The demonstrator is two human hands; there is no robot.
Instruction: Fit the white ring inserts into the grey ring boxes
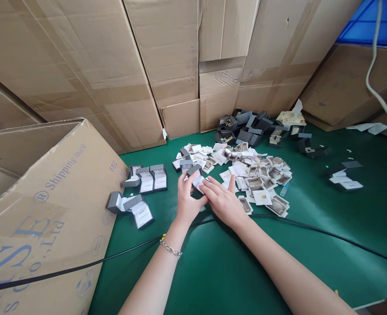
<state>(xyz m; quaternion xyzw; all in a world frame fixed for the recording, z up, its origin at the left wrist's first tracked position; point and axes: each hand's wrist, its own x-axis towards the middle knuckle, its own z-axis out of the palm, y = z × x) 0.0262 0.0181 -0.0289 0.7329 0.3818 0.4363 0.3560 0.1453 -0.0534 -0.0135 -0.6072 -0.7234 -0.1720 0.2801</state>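
My left hand [187,199] and my right hand [223,201] meet over the green table [213,271], both gripping one small grey box with a white insert [196,176]. Just beyond the hands lies a heap of white cards and beige inserts [252,175]. Further back sits a pile of dark grey boxes [242,127]. To the left of my hands, open grey boxes with white inserts [150,178] stand together, and two more [132,208] lie nearer the carton.
A large cardboard carton [39,210] printed with blue letters stands at the left. Flattened cardboard sheets [167,65] wall off the back. A black cable [311,229] crosses the table under my forearms. A few loose boxes [346,177] lie at the right.
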